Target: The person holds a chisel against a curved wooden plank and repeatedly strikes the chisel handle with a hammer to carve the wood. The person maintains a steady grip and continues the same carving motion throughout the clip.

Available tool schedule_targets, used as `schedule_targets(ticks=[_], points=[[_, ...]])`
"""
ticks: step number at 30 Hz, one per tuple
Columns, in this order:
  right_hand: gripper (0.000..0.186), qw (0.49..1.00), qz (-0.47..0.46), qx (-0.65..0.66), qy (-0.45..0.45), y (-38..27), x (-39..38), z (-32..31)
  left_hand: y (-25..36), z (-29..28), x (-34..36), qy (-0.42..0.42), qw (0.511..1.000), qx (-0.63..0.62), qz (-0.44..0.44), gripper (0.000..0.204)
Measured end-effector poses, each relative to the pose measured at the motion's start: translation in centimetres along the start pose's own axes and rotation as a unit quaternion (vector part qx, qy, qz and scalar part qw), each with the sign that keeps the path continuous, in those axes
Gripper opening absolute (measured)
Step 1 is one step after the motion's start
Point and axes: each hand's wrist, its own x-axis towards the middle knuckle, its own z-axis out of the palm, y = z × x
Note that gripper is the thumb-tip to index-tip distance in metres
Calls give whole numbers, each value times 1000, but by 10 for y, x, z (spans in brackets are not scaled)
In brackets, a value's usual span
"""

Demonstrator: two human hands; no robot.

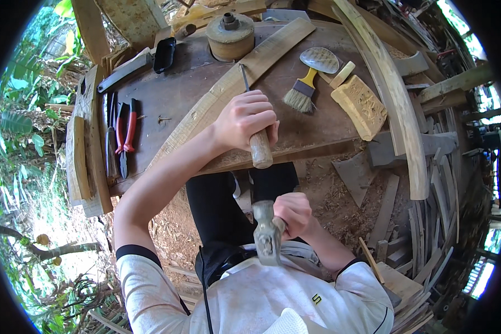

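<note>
My left hand (pixel 247 121) is closed round the wooden handle of a chisel (pixel 261 151). The chisel's thin metal blade points away from me, and its tip meets a long pale wooden board (pixel 210 100) lying aslant on the brown worktable (pixel 178 61). Nearer my body, over my lap, my right hand (pixel 294 215) grips a hammer (pixel 268 232). Its worn metal head hangs apart from the chisel's butt end, and most of its handle is hidden by my fingers and the head.
Red-handled pliers (pixel 129 131) lie at the table's left, below a black tray (pixel 165 55). Behind the board stands a round wooden block (pixel 231 42). To the right are a brush (pixel 301 92), a carved wood piece (pixel 362 106) and a long curved strip (pixel 398 94). Shavings cover the ground.
</note>
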Motion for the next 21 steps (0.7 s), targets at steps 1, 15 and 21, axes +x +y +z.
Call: schedule_targets(ticks=[1,15,21], points=[[43,999,49,3,-10,-1,0,1,0,0,0,1,1000,5,-2,26],[35,990,137,10,-19,2,5,-2,-1,1,1,-6,1000,-10,-13,26],[38,995,94,-2,-34,8,8,-4,-2,3,1,-10,1000,2,-17,25]])
